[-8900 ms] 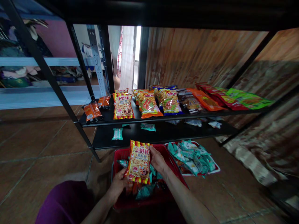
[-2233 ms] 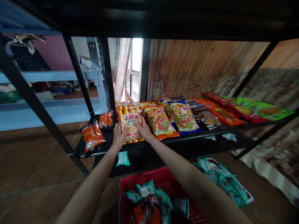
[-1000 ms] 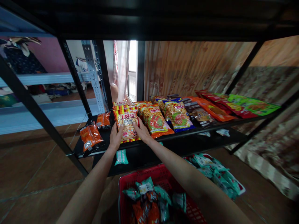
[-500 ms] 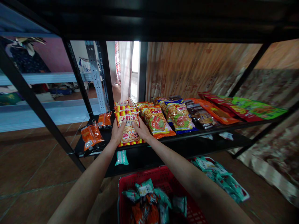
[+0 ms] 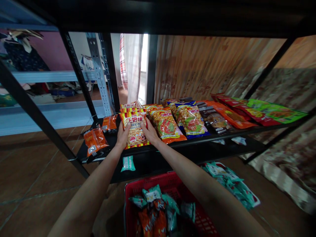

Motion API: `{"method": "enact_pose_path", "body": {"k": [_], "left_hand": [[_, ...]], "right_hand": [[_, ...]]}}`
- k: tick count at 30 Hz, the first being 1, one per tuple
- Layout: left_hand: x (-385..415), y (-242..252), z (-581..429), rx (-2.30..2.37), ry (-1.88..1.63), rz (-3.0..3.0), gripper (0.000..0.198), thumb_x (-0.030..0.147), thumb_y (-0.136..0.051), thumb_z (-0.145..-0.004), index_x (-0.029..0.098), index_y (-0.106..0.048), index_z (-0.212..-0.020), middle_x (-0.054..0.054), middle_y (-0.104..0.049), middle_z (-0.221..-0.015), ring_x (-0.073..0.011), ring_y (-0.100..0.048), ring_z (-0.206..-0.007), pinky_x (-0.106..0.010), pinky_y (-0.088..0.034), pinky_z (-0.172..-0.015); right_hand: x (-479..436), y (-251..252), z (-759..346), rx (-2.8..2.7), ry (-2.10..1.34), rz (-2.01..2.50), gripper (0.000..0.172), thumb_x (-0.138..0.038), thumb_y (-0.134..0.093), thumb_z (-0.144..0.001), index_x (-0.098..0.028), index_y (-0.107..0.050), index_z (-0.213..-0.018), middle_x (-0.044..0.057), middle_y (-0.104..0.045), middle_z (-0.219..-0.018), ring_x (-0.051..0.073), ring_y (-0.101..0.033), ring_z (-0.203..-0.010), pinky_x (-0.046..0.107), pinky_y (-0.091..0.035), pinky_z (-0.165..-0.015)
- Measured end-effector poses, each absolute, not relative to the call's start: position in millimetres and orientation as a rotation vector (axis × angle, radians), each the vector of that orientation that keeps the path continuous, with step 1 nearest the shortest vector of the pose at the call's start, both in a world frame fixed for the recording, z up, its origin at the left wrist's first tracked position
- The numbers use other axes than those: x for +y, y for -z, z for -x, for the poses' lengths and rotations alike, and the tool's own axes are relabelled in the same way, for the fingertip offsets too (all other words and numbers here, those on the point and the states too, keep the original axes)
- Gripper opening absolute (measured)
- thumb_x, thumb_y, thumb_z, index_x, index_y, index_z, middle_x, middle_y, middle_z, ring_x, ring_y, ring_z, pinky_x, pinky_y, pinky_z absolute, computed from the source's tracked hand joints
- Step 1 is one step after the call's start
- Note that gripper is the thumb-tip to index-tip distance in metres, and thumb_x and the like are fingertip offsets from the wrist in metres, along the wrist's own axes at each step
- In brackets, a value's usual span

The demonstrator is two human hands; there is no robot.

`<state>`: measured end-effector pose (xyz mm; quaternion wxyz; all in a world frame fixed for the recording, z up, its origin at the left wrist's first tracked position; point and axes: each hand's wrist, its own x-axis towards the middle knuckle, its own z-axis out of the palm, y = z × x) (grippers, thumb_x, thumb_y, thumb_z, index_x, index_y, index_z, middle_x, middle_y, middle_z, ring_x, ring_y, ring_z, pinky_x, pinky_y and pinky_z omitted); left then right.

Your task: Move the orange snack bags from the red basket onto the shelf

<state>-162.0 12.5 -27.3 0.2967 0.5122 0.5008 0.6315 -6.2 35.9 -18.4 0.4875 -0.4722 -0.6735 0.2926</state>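
On the black shelf, a red-and-yellow striped snack bag (image 5: 135,133) leans upright, its front toward me. My left hand (image 5: 122,134) grips its left edge, thumb on the front face. From the right side my right hand (image 5: 149,131) presses it the same way, fingers behind the bag. More bags of the same kind (image 5: 128,105) stand just behind it. Right beside my right hand lies an orange-and-yellow snack bag (image 5: 166,124). Left of my left hand lie two orange-and-black packets (image 5: 95,141).
Blue snack bags (image 5: 191,120), brown, orange, red and green bags (image 5: 274,112) line the shelf rightward. A teal packet (image 5: 128,163) lies on the lower shelf. Below me, a red basket (image 5: 145,181) holds teal and orange packets; a white-rimmed tray (image 5: 256,200) of teal packets is at right.
The view has tilted and shifted slightly. Both hands still hold the striped bag, which now stands a little more upright against those behind it.
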Motion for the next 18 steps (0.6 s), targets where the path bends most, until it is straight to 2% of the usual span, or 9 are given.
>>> {"method": "enact_pose_path", "body": {"k": [4,11,18], "left_hand": [[10,32,161,1.24,-1.69,-1.269,0.056,0.057,-0.049,-0.083,0.022,-0.052,-0.127,-0.007,-0.064,-0.118,-0.0236,-0.059,-0.112,-0.039,-0.046,-0.097],[11,33,163,1.191,-1.714,-1.211,0.061,0.063,-0.054,-0.077,0.021,-0.055,-0.122,-0.007,-0.064,-0.118,-0.0233,-0.057,-0.115,-0.037,-0.043,-0.1],[11,33,163,1.131,-1.718,-1.191,0.061,0.065,-0.056,-0.075,0.021,-0.056,-0.117,-0.008,-0.064,-0.116,-0.0224,-0.06,-0.109,-0.038,-0.045,-0.098]], "right_hand": [[36,26,7,-1.618,-0.768,1.152,0.067,-0.063,-0.041,-0.085,-0.028,-0.033,-0.142,0.002,-0.048,-0.14,0.026,-0.044,-0.129,0.045,-0.03,-0.111],[40,30,8,-1.637,-0.725,1.189,0.071,-0.068,-0.038,-0.084,-0.027,-0.033,-0.142,0.004,-0.053,-0.135,0.029,-0.049,-0.124,0.05,-0.032,-0.108],[43,33,8,-1.645,-0.742,1.163,0.074,-0.071,-0.036,-0.083,-0.026,-0.031,-0.142,0.004,-0.052,-0.135,0.028,-0.047,-0.126,0.051,-0.03,-0.109]]}}
